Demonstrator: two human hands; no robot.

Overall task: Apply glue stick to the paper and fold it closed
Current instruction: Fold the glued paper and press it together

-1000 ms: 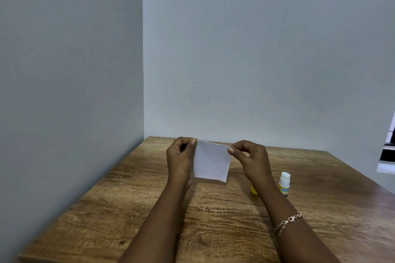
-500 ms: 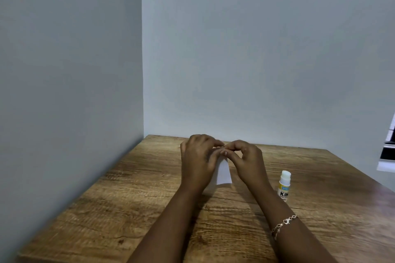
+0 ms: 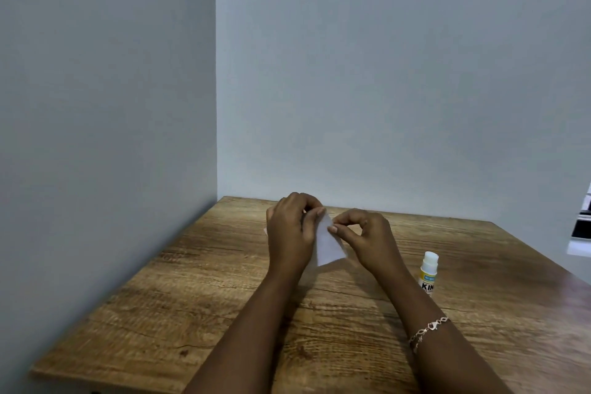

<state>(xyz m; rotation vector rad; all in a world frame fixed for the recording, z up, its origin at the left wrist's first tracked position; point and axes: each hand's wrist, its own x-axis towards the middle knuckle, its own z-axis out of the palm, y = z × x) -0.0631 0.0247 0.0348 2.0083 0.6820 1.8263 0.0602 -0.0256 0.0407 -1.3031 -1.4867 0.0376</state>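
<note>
Since half a second ago the two hands have drawn slightly apart, so more of the white paper (image 3: 329, 245) shows between them. A second ago the sheet was held open and flat between the hands; now it looks doubled over into a narrow wedge.

Left hand (image 3: 292, 230): thumb and curled fingers are closed on the paper's upper left edge, knuckles toward the camera, hiding that side of the sheet. Right hand (image 3: 367, 238): thumb and forefinger meet in a pinch at the paper's right edge, near its top, with the other fingers arched clear. Whether the layers are pressed fully together under the left fingers cannot be told from this view.

My read is that the paper is very light and limp, easily creased and easily skewed, and tacky wherever glue has gone on. It is best held at the edges and corners, as now, with fingertips sliding along the fold.

Both forearms reach forward from the bottom of the view, wrists raised, holding the paper just above the wooden table (image 3: 192, 313). A bracelet (image 3: 427, 329) sits on the right wrist. The glue stick (image 3: 428, 273) stands upright and uncapped on the table, to the right of the right forearm, untouched.
</note>
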